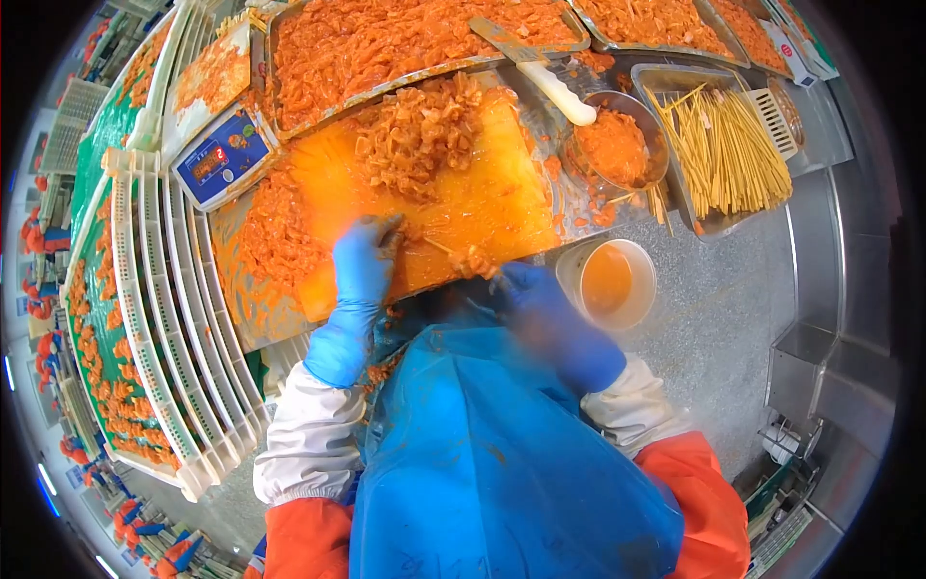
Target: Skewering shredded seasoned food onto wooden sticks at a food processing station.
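My left hand [372,250], in a blue glove, rests at the near part of an orange-stained cutting board [506,195]; whether its fingers hold anything cannot be told. My right hand [522,282], gloved and partly blurred, is at the board's near edge, closed on a thin skewer that carries pieces of marinated meat [474,260]. The skewer's other end points towards my left hand. Beyond the hands a heap of marinated meat pieces [423,137] lies on the board, and a second, finer heap [278,224] is at its left.
Large metal trays of meat [391,51] line the back. A white-handled knife [553,90] leans by a metal bowl of meat [615,148]. Right are a tray of bamboo skewers [731,155] and a plastic tub [640,279]. Left stand a digital scale [221,159] and stacked white crates [166,326].
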{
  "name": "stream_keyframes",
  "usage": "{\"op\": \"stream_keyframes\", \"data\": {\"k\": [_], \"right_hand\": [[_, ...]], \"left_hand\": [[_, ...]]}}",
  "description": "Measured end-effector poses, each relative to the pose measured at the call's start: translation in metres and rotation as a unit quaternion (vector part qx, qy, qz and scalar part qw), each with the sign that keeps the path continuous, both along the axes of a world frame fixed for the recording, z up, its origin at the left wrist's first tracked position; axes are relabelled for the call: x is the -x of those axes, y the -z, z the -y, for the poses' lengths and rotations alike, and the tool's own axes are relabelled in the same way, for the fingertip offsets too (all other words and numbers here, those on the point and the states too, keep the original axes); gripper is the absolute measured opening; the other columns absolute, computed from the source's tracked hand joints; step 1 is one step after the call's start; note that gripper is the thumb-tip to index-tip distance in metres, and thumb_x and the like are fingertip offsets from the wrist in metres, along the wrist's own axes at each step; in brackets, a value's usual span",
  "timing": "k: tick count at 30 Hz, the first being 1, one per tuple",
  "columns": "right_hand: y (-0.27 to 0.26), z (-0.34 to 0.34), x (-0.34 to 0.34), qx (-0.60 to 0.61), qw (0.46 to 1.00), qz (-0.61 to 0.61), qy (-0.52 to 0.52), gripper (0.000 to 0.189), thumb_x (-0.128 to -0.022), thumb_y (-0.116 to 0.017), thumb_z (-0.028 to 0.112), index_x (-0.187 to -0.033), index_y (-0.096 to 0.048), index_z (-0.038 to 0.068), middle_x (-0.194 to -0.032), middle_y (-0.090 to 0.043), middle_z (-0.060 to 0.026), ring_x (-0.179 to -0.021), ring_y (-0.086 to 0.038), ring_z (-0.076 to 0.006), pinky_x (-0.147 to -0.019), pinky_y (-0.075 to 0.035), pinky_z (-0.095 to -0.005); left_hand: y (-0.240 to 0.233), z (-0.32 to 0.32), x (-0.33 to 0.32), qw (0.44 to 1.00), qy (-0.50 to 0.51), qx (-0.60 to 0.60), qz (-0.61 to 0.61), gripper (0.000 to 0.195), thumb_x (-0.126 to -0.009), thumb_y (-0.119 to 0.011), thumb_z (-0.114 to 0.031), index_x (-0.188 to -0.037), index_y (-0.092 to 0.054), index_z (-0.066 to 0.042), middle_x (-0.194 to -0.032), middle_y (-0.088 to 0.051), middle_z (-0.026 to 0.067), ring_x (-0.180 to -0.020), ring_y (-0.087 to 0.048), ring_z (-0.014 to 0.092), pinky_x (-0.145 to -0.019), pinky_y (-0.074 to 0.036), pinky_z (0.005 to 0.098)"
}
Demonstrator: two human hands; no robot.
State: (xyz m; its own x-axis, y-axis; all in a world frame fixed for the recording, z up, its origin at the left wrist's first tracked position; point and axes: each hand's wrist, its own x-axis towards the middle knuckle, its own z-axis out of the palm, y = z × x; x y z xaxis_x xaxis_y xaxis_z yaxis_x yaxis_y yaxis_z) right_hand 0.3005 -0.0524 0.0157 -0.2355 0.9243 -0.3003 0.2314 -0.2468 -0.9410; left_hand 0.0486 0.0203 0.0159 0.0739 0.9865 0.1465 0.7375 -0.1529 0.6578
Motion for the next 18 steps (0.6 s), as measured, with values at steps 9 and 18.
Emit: {"op": "stream_keyframes", "data": {"k": [9,18], "right_hand": [[-0.006,0.011,-0.007,0.068,0.995,-0.064,0.027,0.018,-0.092,-0.053,0.015,-0.086,-0.063,0.002,-0.075,-0.062,-0.0065,-0.069,-0.057,-0.0137,-0.065,-0.048,-0.0300],[-0.007,0.020,-0.010,0.138,0.980,-0.127,0.067,0.014,-0.094,-0.053,0.012,-0.093,-0.063,0.002,-0.082,-0.062,-0.0034,-0.074,-0.055,-0.0090,-0.068,-0.047,-0.0243]], "left_hand": [[-0.006,0.017,-0.016,1.000,-0.022,0.009,0.012,0.020,-0.077,-0.067,-0.008,-0.096,-0.071,-0.009,-0.082,-0.063,0.0139,-0.078,-0.061,0.030,-0.069,-0.049,0.0354],[0.001,0.014,-0.016,0.999,-0.033,-0.020,-0.006,0.022,-0.077,-0.068,-0.010,-0.099,-0.070,-0.010,-0.081,-0.062,0.0136,-0.077,-0.061,0.030,-0.068,-0.049,0.0358]]}}
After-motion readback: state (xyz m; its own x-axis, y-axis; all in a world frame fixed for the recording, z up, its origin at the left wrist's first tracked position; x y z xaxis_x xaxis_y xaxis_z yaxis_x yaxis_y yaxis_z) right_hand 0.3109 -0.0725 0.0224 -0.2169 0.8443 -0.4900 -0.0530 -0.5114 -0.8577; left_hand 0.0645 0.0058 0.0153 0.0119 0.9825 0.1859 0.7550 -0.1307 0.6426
